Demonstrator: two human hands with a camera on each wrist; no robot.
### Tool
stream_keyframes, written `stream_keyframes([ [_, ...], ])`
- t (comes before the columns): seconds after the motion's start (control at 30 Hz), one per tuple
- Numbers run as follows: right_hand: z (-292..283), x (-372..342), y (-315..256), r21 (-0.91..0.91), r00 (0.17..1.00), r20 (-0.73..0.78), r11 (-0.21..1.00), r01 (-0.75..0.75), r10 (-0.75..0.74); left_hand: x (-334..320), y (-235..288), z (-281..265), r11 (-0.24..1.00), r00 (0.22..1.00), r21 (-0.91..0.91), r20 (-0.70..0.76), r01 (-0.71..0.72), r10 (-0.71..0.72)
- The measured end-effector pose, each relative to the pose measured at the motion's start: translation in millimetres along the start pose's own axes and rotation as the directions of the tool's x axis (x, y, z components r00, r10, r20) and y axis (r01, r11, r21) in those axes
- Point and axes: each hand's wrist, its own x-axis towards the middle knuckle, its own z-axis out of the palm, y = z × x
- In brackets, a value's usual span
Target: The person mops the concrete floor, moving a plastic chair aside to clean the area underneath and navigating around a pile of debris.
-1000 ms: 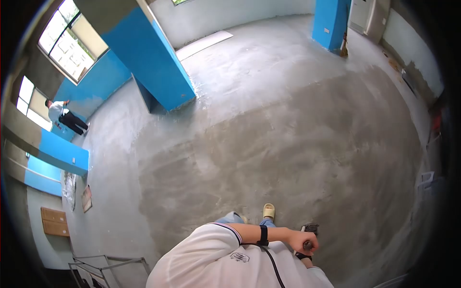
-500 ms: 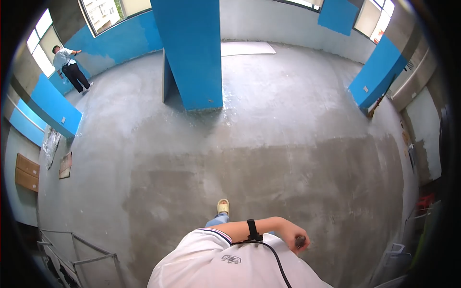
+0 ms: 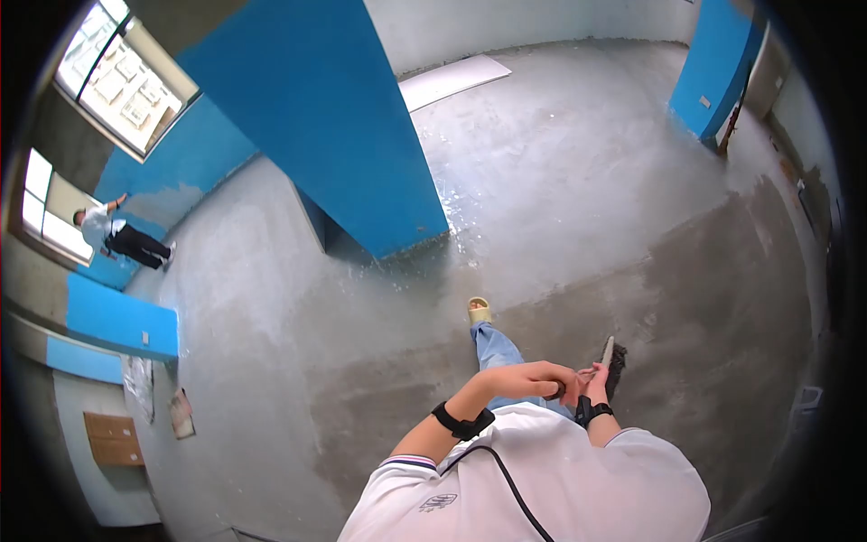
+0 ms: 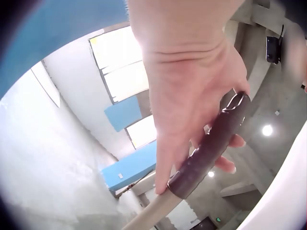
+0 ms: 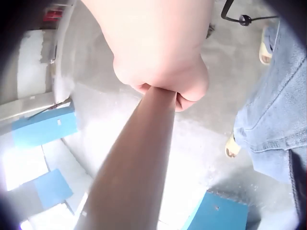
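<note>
The left hand [image 3: 539,381] curls round the dark grip [image 4: 208,146] at the top of a broom [image 3: 618,370]; the grip crosses its palm at a slant, one finger lies straighter along the side, and two fingertips show past the far edge. To its right, the right hand [image 5: 160,79] is wrapped tightly round the pale handle [image 5: 139,158], which passes through the fist. The dark bristles sit just beyond and to the right of that hand; whether they touch the grey concrete floor [image 3: 578,181] cannot be told. Ahead of the jeans [image 3: 498,350] is a cream slipper [image 3: 480,311]. Farther left is a cardboard box [image 3: 114,439]. Beyond the slipper stands a blue pillar [image 3: 343,126]; at the far left, another person [image 3: 126,238] reaches to the wall, and a white board [image 3: 456,81] lies at the far side.
</note>
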Motion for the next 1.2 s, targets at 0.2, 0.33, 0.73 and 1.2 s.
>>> stream_keyframes([
  [0.2, 184.4, 13.5, 69.0, 0.092, 0.994, -0.092, 0.994, 0.065, -0.057, -61.9, 69.4, -148.8, 0.992, 0.981, -0.123, -0.191, -0.039, 0.015],
  [0.33, 267.1, 42.2, 92.6, 0.04, 0.984, -0.178, 0.999, 0.005, 0.002, -87.4, 138.4, -211.0, 0.998, 0.97, 0.006, -0.235, 0.059, -0.056],
  [0.73, 404.5, 84.5, 383.1, -0.105, 0.964, -0.17, 0.976, 0.191, -0.206, -306.1, 219.9, -307.0, 0.934, 0.857, 0.145, -0.461, 0.327, -0.229],
  [1.2, 480.1, 29.4, 819.4, 0.037, 0.984, -0.175, 0.999, -0.021, 0.028, -686.8, 239.5, -324.0, -0.277, 0.224, 0.398, -0.839, 0.875, -0.497],
])
